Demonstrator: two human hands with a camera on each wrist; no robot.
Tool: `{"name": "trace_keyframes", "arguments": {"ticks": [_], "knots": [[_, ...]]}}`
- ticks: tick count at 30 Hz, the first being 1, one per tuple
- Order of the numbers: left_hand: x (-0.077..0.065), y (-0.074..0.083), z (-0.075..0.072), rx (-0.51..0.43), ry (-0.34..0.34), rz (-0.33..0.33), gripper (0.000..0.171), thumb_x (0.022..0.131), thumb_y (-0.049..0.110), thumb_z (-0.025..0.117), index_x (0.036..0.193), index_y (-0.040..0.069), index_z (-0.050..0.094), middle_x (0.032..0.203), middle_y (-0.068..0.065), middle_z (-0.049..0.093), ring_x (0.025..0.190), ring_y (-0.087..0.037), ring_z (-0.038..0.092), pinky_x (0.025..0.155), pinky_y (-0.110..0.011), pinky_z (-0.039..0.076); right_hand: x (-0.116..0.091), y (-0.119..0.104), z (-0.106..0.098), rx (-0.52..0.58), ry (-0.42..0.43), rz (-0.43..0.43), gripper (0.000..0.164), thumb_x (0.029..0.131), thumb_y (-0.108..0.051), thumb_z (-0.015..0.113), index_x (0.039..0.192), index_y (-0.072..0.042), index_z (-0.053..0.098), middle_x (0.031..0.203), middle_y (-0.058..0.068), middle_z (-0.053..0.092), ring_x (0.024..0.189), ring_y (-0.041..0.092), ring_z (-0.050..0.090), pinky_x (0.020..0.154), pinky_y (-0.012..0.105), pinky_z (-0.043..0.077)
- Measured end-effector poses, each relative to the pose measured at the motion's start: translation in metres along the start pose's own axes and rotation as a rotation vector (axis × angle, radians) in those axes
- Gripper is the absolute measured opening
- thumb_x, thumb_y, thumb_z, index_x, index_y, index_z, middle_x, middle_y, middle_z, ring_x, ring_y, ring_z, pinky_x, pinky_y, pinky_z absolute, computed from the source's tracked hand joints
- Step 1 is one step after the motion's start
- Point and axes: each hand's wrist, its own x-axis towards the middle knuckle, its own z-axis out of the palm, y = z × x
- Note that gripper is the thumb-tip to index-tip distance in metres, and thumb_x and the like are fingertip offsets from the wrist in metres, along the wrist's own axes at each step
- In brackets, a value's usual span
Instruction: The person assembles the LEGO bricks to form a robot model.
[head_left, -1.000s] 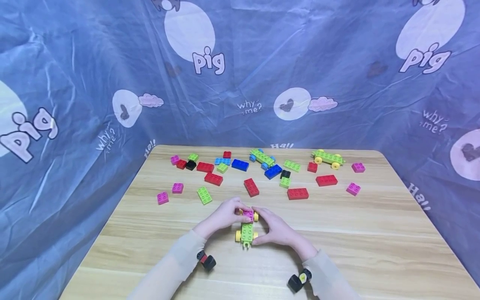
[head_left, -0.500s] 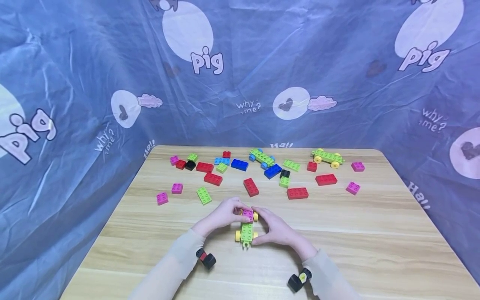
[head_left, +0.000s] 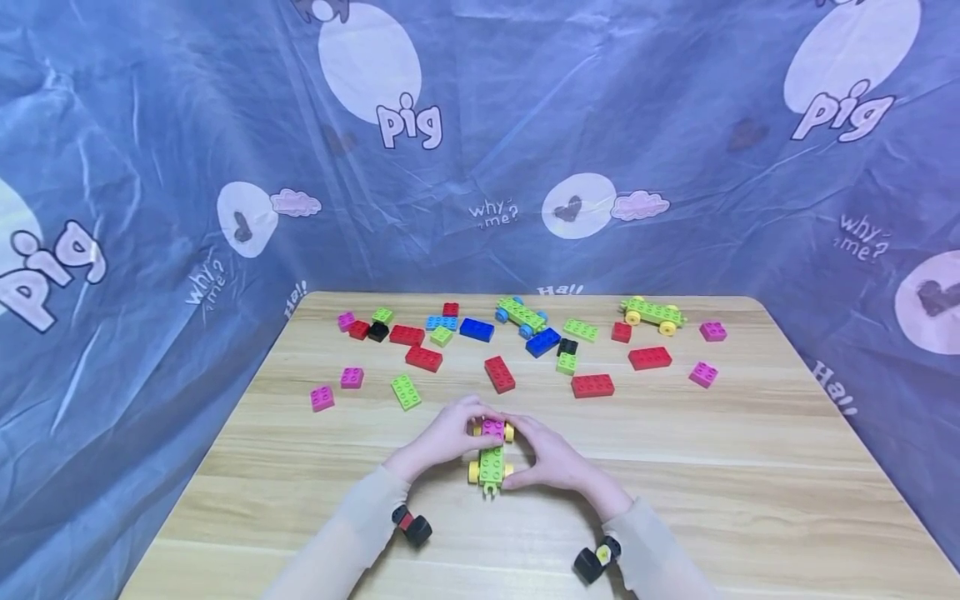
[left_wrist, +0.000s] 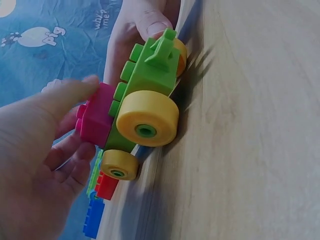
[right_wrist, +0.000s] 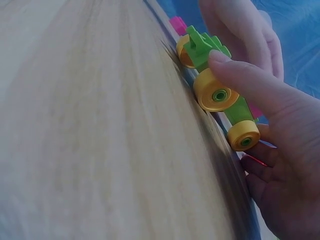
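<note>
A lime-green toy car base (head_left: 491, 468) with yellow wheels (left_wrist: 146, 119) stands lengthwise on the table in front of me. On the studs of its far half sits a pink building brick (head_left: 492, 428); whether it is fully pressed down I cannot tell. My left hand (head_left: 448, 431) pinches this brick between thumb and fingers from the left, as the left wrist view shows too. From the right, my right hand (head_left: 553, 457) holds the car base, its thumb (right_wrist: 227, 65) near the rear wheel and its fingers curled about the far end, partly hidden.
Several loose bricks lie across the table's far half, among them a red brick (head_left: 499, 374), a green brick (head_left: 406, 392) and a blue brick (head_left: 477, 330). Two more car bases stand at the back, one blue-wheeled (head_left: 521, 316), one yellow-wheeled (head_left: 652, 313). A blue printed curtain (head_left: 420, 208) encloses the table.
The head view has shifted slightly. Both hands keep their places on the car base and the pink brick; the left thumb and fingers show only a slight movement at the brick.
</note>
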Motion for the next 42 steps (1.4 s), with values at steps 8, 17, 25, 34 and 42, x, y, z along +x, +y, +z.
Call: {"name": "trace_keyframes", "arguments": {"ticks": [8, 17, 25, 34, 42], "knots": [[0.004, 0.002, -0.002, -0.021, 0.011, -0.016, 0.039, 0.078, 0.026, 0.079, 0.113, 0.010, 0.072, 0.085, 0.005, 0.055, 0.079, -0.009, 0.048, 0.072, -0.023, 0.041, 0.000, 0.000, -0.001, -0.010, -0.010, 0.015, 0.109, 0.065, -0.052, 0.083, 0.150, -0.007, 0.031, 0.151, 0.016, 0.037, 0.139, 0.038, 0.034, 0.111, 0.059, 0.026], [0.004, 0.007, 0.000, -0.007, 0.019, -0.053, 0.037, 0.079, 0.025, 0.079, 0.113, 0.011, 0.072, 0.085, 0.005, 0.055, 0.079, -0.012, 0.049, 0.071, -0.023, 0.040, -0.001, -0.001, -0.001, 0.004, -0.002, 0.021, 0.109, 0.065, -0.051, 0.083, 0.150, -0.006, 0.031, 0.152, 0.016, 0.036, 0.139, 0.038, 0.033, 0.112, 0.058, 0.026], [0.003, 0.009, -0.002, 0.019, 0.011, -0.074, 0.039, 0.077, 0.027, 0.080, 0.112, 0.011, 0.072, 0.089, 0.004, 0.059, 0.081, -0.011, 0.052, 0.073, -0.024, 0.042, -0.001, -0.001, 0.000, 0.008, -0.010, 0.028, 0.109, 0.065, -0.051, 0.083, 0.150, -0.006, 0.031, 0.152, 0.017, 0.035, 0.139, 0.038, 0.033, 0.111, 0.059, 0.026], [0.003, 0.007, -0.003, 0.082, -0.002, -0.039, 0.041, 0.079, 0.032, 0.078, 0.115, 0.014, 0.071, 0.094, 0.005, 0.060, 0.089, -0.010, 0.054, 0.081, -0.027, 0.044, -0.001, 0.002, -0.001, 0.007, -0.017, 0.008, 0.107, 0.066, -0.050, 0.083, 0.150, -0.007, 0.032, 0.152, 0.016, 0.037, 0.139, 0.037, 0.034, 0.111, 0.058, 0.027], [-0.004, 0.004, -0.015, 0.017, -0.034, -0.057, 0.049, 0.085, 0.035, 0.072, 0.128, 0.014, 0.061, 0.124, -0.002, 0.063, 0.114, -0.021, 0.057, 0.097, -0.041, 0.047, 0.000, 0.000, -0.002, 0.002, -0.032, 0.024, 0.108, 0.066, -0.050, 0.083, 0.151, -0.010, 0.030, 0.152, 0.016, 0.036, 0.139, 0.038, 0.033, 0.111, 0.059, 0.027]]}}
